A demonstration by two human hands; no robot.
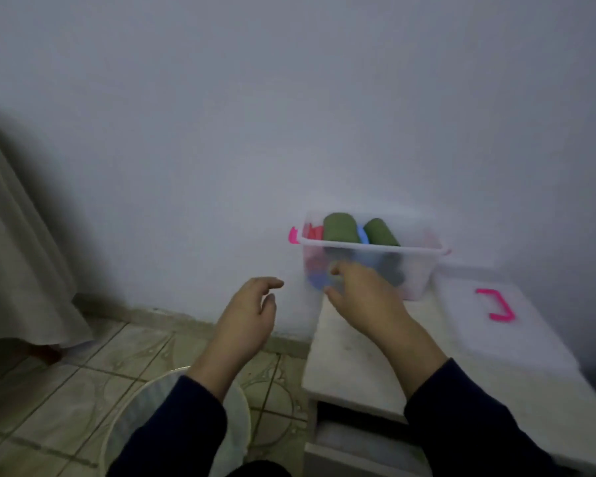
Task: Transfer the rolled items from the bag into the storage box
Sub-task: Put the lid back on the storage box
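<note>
A clear plastic storage box (424, 251) with pink handles stands on a white cabinet top against the wall. Inside it are two green rolls (339, 228), a blue one (362, 234) between them, and red items (314, 233) at the left. My right hand (362, 297) hovers in front of the box's near wall with fingers loosely spread, holding nothing. My left hand (248, 315) hangs in the air to the left of the cabinet, fingers relaxed and empty. A pale bag (234, 418) shows at the bottom, partly hidden by my left sleeve.
The box's clear lid (496, 325) with a pink clip lies on the cabinet (344, 352) to the right. A drawer below is slightly open. A beige curtain (18, 253) hangs at the left over a tiled floor (83, 390).
</note>
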